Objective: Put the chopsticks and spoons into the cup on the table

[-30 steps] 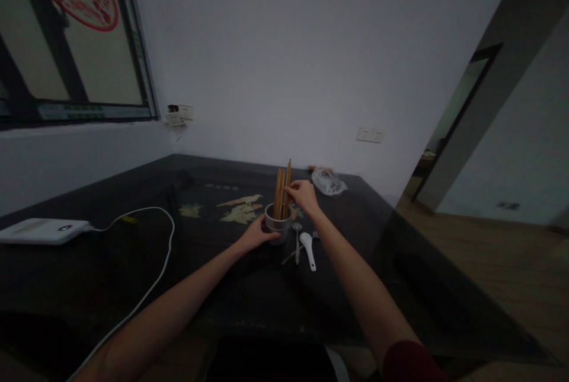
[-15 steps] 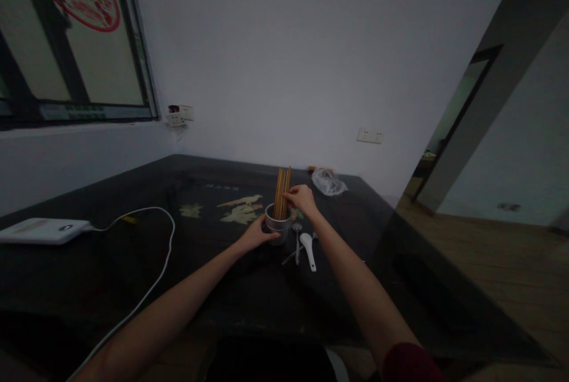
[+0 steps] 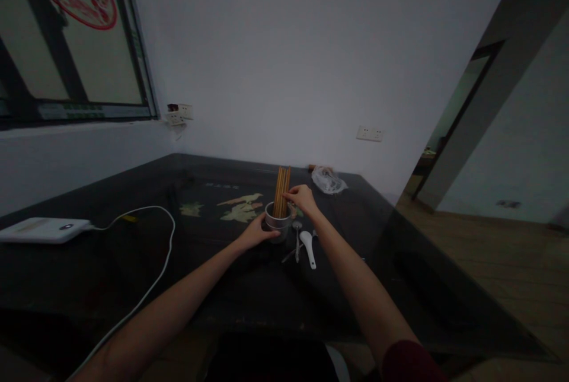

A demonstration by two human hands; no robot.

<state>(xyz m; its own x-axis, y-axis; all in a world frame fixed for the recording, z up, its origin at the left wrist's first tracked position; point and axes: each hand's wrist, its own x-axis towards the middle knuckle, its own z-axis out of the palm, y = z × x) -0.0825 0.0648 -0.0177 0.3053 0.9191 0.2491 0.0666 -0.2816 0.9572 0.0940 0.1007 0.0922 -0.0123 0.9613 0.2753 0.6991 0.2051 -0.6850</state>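
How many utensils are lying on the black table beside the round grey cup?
3 visible: a glossy white spoon; a silver metal spoon left of it; and a thin metal utensil apparently crossing beneath both. The bare right forearm may hide more.

In dim light, we face a pale wall (image 3: 284, 61) beyond the grip, a dark table (image 3: 253, 293) below it, a window (image 3: 89, 64) far left of it, brown floor (image 3: 502, 263) right.

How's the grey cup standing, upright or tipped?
Upright: the grey cup has its mouth facing up, with chopsticks standing in it and the left hand around its side.
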